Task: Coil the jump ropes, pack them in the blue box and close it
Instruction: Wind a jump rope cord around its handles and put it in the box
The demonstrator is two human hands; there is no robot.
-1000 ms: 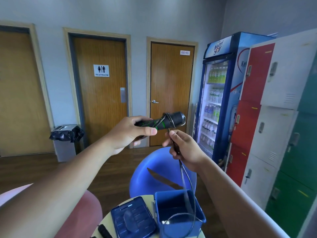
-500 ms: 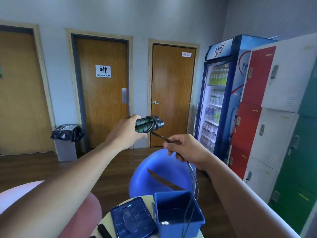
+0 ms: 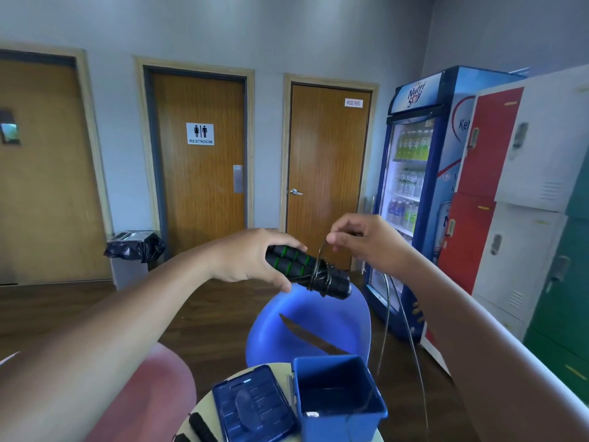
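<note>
My left hand (image 3: 251, 256) grips the two black jump rope handles with green rings (image 3: 302, 271), held side by side in the air above the table. A few turns of thin dark rope wrap around them near their right end. My right hand (image 3: 366, 240) pinches the rope (image 3: 387, 301) just right of the handles; the rest hangs down in a loop toward the open blue box (image 3: 338, 400), and some rope lies inside it. The box's blue lid (image 3: 255, 409) lies flat to its left on the round table (image 3: 280, 366).
Another black handle (image 3: 200, 425) lies at the table's near left edge. A blue chair (image 3: 309, 330) stands behind the table and a red seat (image 3: 143, 393) to the left. A drinks fridge (image 3: 414, 193) and lockers (image 3: 526, 218) line the right wall; a bin (image 3: 134, 253) stands by the doors.
My right hand rose from below the handles to their right, carrying the rope up. My left hand turned the handles from pointing at the camera to lying sideways.
</note>
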